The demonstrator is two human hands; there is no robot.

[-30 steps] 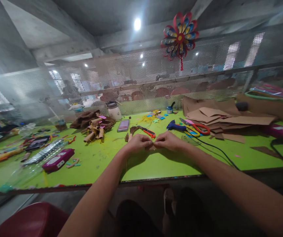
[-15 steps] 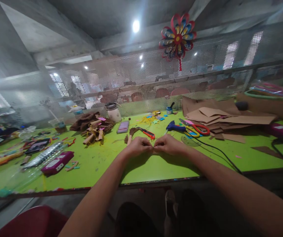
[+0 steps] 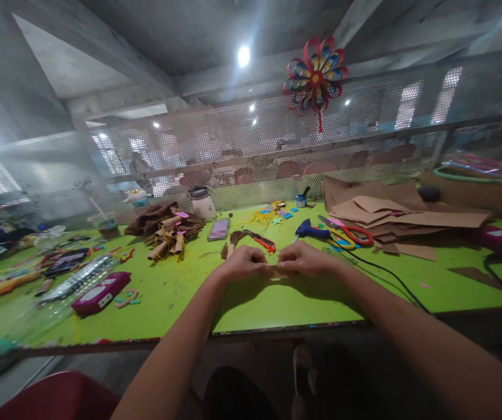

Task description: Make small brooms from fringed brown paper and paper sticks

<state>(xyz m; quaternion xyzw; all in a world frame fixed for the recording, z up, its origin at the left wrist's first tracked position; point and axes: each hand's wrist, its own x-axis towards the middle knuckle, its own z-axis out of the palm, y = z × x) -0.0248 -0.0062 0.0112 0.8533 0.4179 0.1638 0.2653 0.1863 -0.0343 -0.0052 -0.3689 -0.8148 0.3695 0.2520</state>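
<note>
Over the green table [image 3: 242, 306], near its front edge, my left hand [image 3: 246, 263] and my right hand [image 3: 301, 259] meet fingertip to fingertip. Both are closed in a pinch on something small that I cannot make out; a thin pale bit shows between the fingertips. Just behind my left hand lie a brown paper piece with a fringed end [image 3: 235, 238] and an orange-red utility knife [image 3: 263, 242]. A blue hot glue gun [image 3: 312, 229] rests beyond my right hand, its black cord trailing right. Scissors with red handles [image 3: 359, 235] lie beside it.
Stacked brown paper [image 3: 399, 216] fills the back right. At the left are rolled paper tubes [image 3: 167, 239], a purple power strip [image 3: 101, 293] and a clear plastic bottle [image 3: 53, 309]. A white jar [image 3: 202, 204] stands near the perforated screen [image 3: 233, 151].
The view has tilted slightly, so the scene sits a little lower. My hands stay pinched together at almost the same spot, with my right hand shifted slightly right.
</note>
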